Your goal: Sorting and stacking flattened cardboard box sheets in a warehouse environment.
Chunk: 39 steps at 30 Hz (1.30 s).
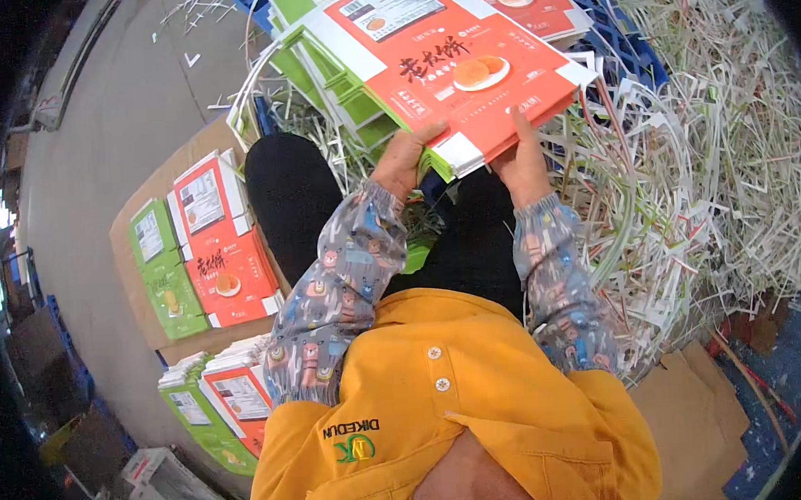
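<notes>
Pinching the near end of a red-and-white carton stack (457, 77) — left hand (402, 161) at its left corner, right hand (525, 164) at its right, thumbs on top, other fingers mostly hidden. Stack end over right leg (466, 242) — shredded paper strips (722, 161) to its right.

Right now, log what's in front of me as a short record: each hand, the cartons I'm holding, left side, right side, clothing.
Left hand: on the left edge, by the near corner
Right hand: on the near edge, thumb on top
Held: stacked flat printed cartons, red, white and green
Left side: more flat carton stacks, the farther ones on brown cardboard
Right side: tangled heap of pale trimmed strips
Clothing: yellow shirt, patterned grey oversleeves
</notes>
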Motion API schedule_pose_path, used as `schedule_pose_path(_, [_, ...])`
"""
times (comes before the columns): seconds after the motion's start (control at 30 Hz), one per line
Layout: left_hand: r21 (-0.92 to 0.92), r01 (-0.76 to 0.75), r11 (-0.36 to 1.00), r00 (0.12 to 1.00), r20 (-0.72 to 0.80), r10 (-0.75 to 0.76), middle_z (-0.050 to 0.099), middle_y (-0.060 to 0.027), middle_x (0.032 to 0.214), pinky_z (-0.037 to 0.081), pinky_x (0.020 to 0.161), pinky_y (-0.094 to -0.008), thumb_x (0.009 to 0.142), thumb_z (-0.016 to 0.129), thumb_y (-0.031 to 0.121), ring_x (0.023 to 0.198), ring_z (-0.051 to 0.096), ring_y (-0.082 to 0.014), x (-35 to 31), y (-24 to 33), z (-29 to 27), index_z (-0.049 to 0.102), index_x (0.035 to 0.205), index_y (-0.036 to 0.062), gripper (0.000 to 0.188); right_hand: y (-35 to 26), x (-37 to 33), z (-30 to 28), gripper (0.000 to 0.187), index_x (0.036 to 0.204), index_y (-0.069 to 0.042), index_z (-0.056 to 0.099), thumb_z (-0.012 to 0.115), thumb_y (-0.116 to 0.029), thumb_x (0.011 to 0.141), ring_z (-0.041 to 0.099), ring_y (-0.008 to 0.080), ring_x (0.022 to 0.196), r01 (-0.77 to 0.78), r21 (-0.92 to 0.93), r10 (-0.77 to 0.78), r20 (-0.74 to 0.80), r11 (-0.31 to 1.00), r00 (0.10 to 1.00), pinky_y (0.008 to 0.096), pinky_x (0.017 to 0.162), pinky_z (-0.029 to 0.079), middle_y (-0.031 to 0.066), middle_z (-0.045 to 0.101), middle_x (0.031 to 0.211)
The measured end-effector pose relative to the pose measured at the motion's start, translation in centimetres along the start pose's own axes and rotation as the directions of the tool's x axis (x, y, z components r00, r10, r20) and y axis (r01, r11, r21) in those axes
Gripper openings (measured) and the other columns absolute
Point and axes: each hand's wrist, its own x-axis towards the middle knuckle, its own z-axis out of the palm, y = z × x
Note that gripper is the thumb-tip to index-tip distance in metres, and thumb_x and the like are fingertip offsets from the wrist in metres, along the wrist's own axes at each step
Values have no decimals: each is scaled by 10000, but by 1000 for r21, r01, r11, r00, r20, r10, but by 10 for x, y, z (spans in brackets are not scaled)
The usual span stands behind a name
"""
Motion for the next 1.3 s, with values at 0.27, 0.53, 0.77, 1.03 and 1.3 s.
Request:
schedule_pose_path(0.27, [338, 228, 913, 966, 37, -255, 534, -10, 577, 324, 381, -178, 788, 591, 300, 453, 469, -70, -32, 1, -25, 549, 737, 74, 235, 8, 9, -3, 337, 1073, 28, 432, 555, -45, 768, 545, 232, 921, 194, -324, -218, -39, 926, 975, 363, 772, 479, 124, 510, 1020])
schedule_pose_path(0.53, [920, -217, 328, 955, 269, -124, 479, -23, 523, 340, 450, -247, 783, 579, 352, 498, 448, -94, -38, 36, -53, 559, 643, 54, 330, -50, 15, -16, 268, 935, 63, 508, 576, -57, 704, 574, 227, 844, 257, -385, -305, -69, 886, 950, 332, 749, 482, 133, 556, 916])
schedule_pose_path(0.77, [682, 11, -731, 997, 46, 58, 623, -103, 739, 481, 561, -395, 725, 542, 247, 671, 618, -260, -56, 50, -166, 643, 703, 96, 183, -99, -28, -6, 428, 1116, 42, 417, 550, -120, 743, 569, 241, 877, 144, -403, -191, -79, 904, 978, 334, 778, 469, 152, 551, 1008])
schedule_pose_path(1.03, [875, -448, -181, 790, 483, 379, 592, -127, 819, 454, 706, -357, 682, 614, 453, 850, 564, -240, -28, 58, -114, 597, 879, -17, 510, -98, -16, -25, 447, 1122, 37, 412, 567, -136, 740, 552, 242, 928, 252, -504, -323, -57, 826, 945, 333, 806, 454, 145, 529, 1051])
schedule_pose_path(1.3, [719, -115, 685, 958, -103, 269, 576, -80, 694, 406, 560, -261, 733, 618, 362, 603, 497, -126, 20, 5, -45, 600, 765, -42, 406, -89, -25, -14, 425, 1096, 67, 427, 556, -104, 728, 554, 245, 902, 263, -468, -342, -91, 844, 935, 332, 795, 451, 142, 536, 1012])
